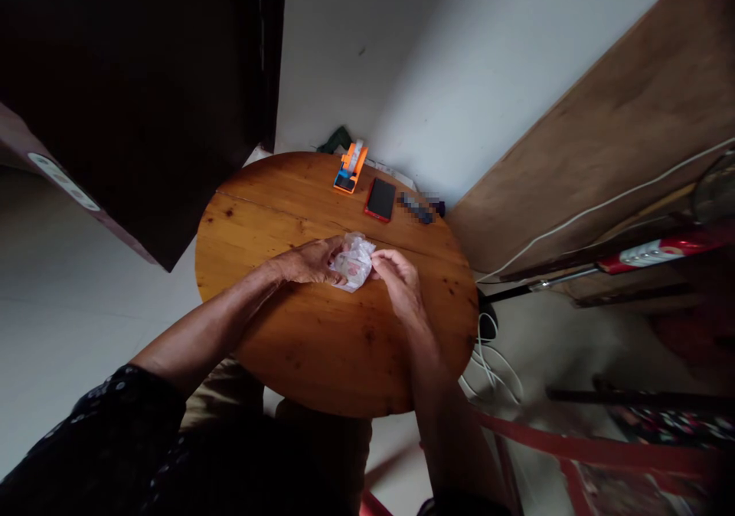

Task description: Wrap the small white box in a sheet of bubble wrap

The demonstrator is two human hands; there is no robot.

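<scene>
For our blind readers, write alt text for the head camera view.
A person's left hand holds a crumpled translucent bag over a round wooden table; the right hand pinches its edge. Beyond sit an orange tape dispenser and red-edged dark device.

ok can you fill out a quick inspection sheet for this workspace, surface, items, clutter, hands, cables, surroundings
surface: round wooden table, knots in the grain
job's things: crumpled, see-through bag; any contents unclear
clutter: orange dispenser, dark slab with a red edge, and a pixelated item, all toward the far side
hands: left hand grips the bag's left side; right hand pinches at its right edge
cables: white loops on the floor right of the table; a white cord runs across the board; whether they join, cannot tell
surroundings: pale wall behind, dark panel at left, red frame at lower right
</scene>
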